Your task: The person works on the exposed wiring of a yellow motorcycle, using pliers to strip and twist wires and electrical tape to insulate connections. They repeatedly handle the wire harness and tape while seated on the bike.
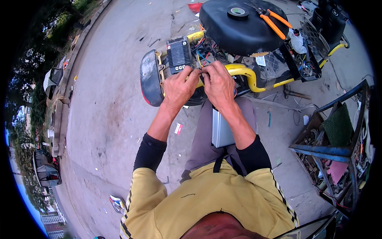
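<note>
The left hand [180, 88] is curled, its fingertips pinched on the bundle of coloured wires [202, 59] at the rear of a yellow-framed scooter [242, 71]. The right hand [218, 83] sits just beside it, touching it at the fingertips, and it too is closed on the same wires; which strand each hand grips is too small to tell. The wires run out between a black ribbed controller box [178, 54], which lies just left of the hands, and the yellow frame tube. A dark tail lamp [150, 77] curves below the controller. On the black seat [234, 28] above lie a roll of black tape [237, 12] and orange-handled pliers [272, 20], well apart from the hands. A silver finned box [221, 129] rests on the person's lap, under the right forearm. A blue metal rack [332, 151] stands on the pavement to the right.
</note>
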Available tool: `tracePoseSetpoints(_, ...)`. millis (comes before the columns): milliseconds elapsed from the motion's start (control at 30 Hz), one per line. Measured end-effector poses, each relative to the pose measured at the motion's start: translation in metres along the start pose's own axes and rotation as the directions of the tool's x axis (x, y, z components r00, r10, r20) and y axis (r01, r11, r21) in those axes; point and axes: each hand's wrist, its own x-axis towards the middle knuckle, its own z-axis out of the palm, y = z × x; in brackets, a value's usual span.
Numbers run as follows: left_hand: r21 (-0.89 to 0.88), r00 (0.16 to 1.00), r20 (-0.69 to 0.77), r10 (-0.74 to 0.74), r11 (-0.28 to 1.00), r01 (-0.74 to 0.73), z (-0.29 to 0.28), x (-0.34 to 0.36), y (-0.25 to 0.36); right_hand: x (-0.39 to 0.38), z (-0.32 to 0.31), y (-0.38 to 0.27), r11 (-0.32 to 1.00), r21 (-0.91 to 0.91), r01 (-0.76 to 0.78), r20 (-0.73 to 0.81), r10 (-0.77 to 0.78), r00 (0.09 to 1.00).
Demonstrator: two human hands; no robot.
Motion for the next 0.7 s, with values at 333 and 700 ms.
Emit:
tracePoseSetpoints(333,-0.496,0.39,0.748,-0.537,-0.062,0.866,0.015,0.015,-0.01,-0.001,-0.002,0.001,1.0,0.0,0.004,-0.017,-0.004,1.0)
tracePoseSetpoints(700,-0.006,0.989,0.055,-0.138,0.99,0.139,-0.012,0.004,0.015,-0.001,0.0,0.001,0.999,0.032,-0.035,-0.011,0.035,0.999)
